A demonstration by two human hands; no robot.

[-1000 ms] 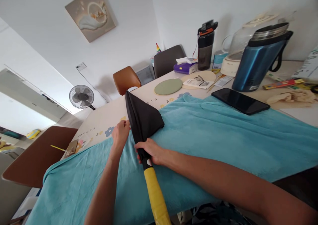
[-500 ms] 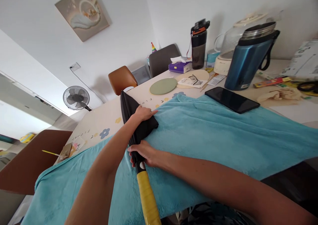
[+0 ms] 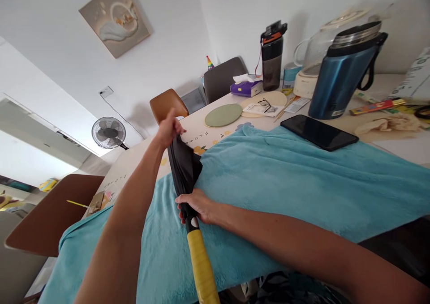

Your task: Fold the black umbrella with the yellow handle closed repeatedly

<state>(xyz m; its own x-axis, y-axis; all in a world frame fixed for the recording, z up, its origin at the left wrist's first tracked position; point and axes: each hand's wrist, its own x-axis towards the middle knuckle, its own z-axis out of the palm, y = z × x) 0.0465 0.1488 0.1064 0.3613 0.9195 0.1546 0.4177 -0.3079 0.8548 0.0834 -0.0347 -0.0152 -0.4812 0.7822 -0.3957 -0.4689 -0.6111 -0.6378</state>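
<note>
A folded black umbrella (image 3: 183, 167) with a yellow handle (image 3: 201, 268) lies on a teal towel (image 3: 285, 178) spread over the table. My left hand (image 3: 169, 129) is closed around the far tip of the black canopy, pinching the fabric there. My right hand (image 3: 196, 205) is wrapped round the umbrella just above the yellow handle, pressing it to the towel. The canopy is gathered narrow between the two hands.
A black phone (image 3: 319, 132) lies on the towel's far edge. Behind it stand a blue thermos jug (image 3: 342, 75), a glass kettle (image 3: 314, 57), a dark bottle (image 3: 271, 57), a tissue box (image 3: 246, 87) and a green mat (image 3: 223, 115). Chairs (image 3: 168, 104) and a fan (image 3: 109, 132) stand beyond the table.
My left hand slid from the wide part of the canopy up to its far tip, gathering the spread fabric into a narrower bundle. My right hand stayed on the shaft.
</note>
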